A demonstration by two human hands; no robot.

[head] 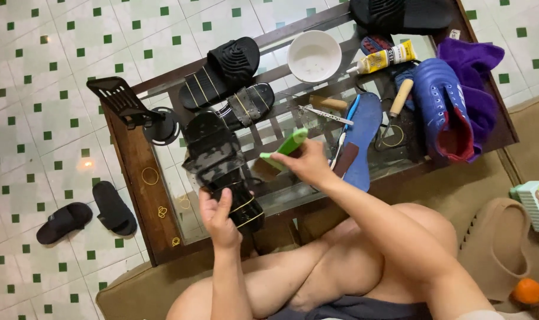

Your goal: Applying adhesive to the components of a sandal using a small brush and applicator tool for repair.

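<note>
Seen from above, a seated person's left hand (221, 214) has its grip clamped on a black sandal (219, 165) at the near edge of a glass-topped surface (140, 172). The right hand (308, 161), just beside it, has its grip closed around a green tool (286, 147). A white bowl (314, 56) and a blue shoe (444, 106) lie farther back.

A black slide sandal (400, 13) is cut off by the top edge; a patterned box (537, 204) and an orange fruit (528, 291) run off the right. The left hand (219, 218) hides part of the black sandal (222, 169); the green tool (286, 147) disappears into the right hand (308, 163).
</note>
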